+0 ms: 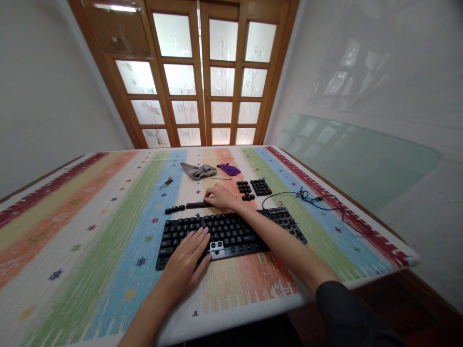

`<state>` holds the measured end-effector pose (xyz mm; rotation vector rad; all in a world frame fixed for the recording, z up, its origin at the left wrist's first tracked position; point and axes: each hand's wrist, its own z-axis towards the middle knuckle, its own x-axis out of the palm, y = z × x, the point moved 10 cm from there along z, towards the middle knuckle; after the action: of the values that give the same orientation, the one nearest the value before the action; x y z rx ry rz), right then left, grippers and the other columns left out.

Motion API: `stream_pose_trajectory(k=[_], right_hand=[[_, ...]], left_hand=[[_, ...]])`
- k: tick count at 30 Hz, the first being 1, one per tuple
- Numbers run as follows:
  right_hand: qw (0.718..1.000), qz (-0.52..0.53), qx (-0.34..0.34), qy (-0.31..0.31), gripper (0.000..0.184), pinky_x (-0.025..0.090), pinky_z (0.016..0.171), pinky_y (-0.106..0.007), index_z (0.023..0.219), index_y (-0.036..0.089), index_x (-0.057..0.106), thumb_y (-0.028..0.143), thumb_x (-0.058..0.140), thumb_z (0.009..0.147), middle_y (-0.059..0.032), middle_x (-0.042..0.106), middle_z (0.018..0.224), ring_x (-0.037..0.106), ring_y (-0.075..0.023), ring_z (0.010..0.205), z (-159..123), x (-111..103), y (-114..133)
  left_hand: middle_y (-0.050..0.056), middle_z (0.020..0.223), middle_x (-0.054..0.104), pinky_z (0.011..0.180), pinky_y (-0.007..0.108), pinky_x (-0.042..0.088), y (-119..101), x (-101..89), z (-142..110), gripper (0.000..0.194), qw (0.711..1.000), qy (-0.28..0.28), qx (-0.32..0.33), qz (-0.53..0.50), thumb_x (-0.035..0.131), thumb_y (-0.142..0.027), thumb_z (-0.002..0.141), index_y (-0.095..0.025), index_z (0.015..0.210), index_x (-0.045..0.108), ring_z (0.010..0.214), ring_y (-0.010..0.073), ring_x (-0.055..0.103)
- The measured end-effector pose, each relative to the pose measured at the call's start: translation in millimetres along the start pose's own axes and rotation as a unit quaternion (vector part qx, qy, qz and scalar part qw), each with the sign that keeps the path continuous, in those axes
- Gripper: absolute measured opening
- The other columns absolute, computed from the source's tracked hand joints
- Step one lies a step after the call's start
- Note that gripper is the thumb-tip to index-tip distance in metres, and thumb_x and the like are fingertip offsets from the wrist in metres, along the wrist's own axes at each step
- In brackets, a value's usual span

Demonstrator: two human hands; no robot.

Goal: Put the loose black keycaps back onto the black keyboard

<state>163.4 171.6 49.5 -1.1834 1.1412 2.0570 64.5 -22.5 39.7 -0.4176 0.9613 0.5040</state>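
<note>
A black computer keyboard [231, 236] lies on the striped tablecloth; keycaps are off its right-hand block and parts of its front row. My left hand [186, 255] rests across its front left part, fingers stretched out over the keys. Beyond the keyboard's back edge, my right hand [219, 196] has its fingers closed at the right end of a long black space bar keycap [196, 205]. Left of that keycap sits a short row of loose keycaps [174, 209]. More loose keycaps [261, 187] stand in groups beyond my right wrist.
A grey cloth [198, 171] and a purple cloth [229, 168] lie farther back, with a thin stick [221, 179] near them. Toward the left is a small black item with thin prongs [166, 183]. The keyboard's black cable [307, 195] trails to the right.
</note>
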Motion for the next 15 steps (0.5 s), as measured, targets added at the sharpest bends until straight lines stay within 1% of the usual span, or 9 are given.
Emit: stream_pose_trajectory(k=[5,9,12,14,15], right_hand=[[1.0,0.023,0.002,-0.011,0.009,0.042,0.082,-0.029,0.08,0.014,0.074,0.007,0.068,0.083,-0.006,0.073,0.082,0.059,-0.019,0.088,3.4,-2.7,0.5],[0.998,0.055,0.012,-0.032,0.006,0.044,0.077,-0.027,0.084,0.011,0.072,0.008,0.068,0.084,-0.006,0.072,0.085,0.061,-0.0159,0.082,1.9,-16.8,5.0],[0.996,0.081,0.016,-0.041,0.006,0.045,0.073,-0.024,0.091,0.011,0.07,0.011,0.067,0.086,-0.0053,0.072,0.088,0.062,-0.0134,0.079,-11.6,-30.2,13.1],[0.994,0.101,0.011,-0.041,0.006,0.046,0.072,-0.023,0.091,0.013,0.07,0.013,0.068,0.086,-0.0036,0.072,0.089,0.062,-0.0125,0.079,-29.0,-36.9,22.7],[0.991,0.13,-0.001,-0.042,0.005,0.046,0.072,-0.024,0.09,0.013,0.07,0.013,0.069,0.086,-0.0033,0.072,0.088,0.062,-0.0124,0.078,-39.9,-39.9,29.9]], left_hand=[[0.014,0.153,0.046,0.114,0.05,0.043,-0.7,-2.2,0.2,0.057,1.0,-0.002,-0.01,0.003,0.049,-0.033,0.102,-0.017,0.154,0.032,0.141,0.0275,0.045],[0.015,0.153,0.045,0.114,0.049,0.043,0.5,-2.3,-0.4,0.057,1.0,-0.003,-0.016,0.01,0.046,-0.033,0.103,-0.017,0.155,0.03,0.142,0.0269,0.044],[0.015,0.153,0.046,0.115,0.05,0.042,0.1,0.4,-0.8,0.056,1.0,0.002,-0.005,0.014,0.046,-0.033,0.103,-0.018,0.155,0.031,0.142,0.0275,0.044],[0.014,0.152,0.047,0.115,0.051,0.042,-0.3,2.9,-1.0,0.055,1.0,0.008,0.006,0.015,0.047,-0.033,0.103,-0.018,0.154,0.034,0.142,0.028,0.044],[0.014,0.152,0.047,0.115,0.051,0.042,0.0,3.8,-1.1,0.054,1.0,0.008,0.009,0.016,0.047,-0.034,0.103,-0.018,0.153,0.035,0.142,0.0282,0.044]])
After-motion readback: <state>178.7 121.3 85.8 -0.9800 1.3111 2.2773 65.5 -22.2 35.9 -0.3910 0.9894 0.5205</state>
